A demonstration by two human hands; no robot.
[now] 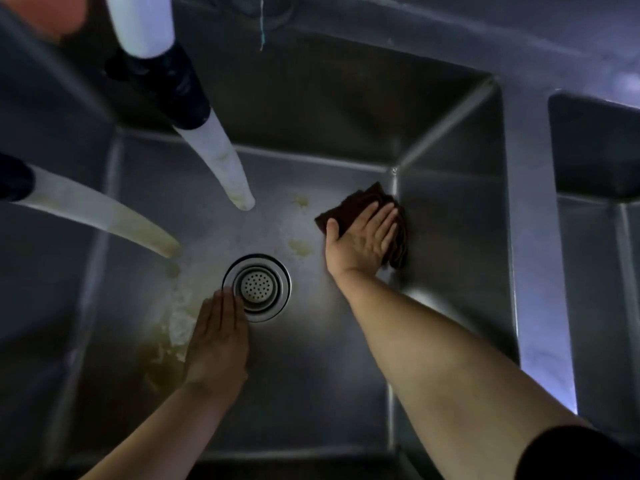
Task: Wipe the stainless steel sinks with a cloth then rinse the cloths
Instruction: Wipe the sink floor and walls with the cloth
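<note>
I look down into a deep stainless steel sink [450, 216]. My right hand [360, 237] lies flat on a dark brown cloth [349, 206] and presses it into the floor's right corner, against the right wall. My left hand [218, 341] rests flat on the sink floor, fingers together, its tips at the left rim of the round drain strainer [257, 287]. Yellowish stains [299, 247] and whitish residue [180, 320] mark the floor around the drain.
Two white hose spouts hang into the sink: one [221, 168] ends above the floor's middle, another [104, 216] comes in from the left. A second sink basin [595, 150] lies to the right, past a steel divider [530, 237].
</note>
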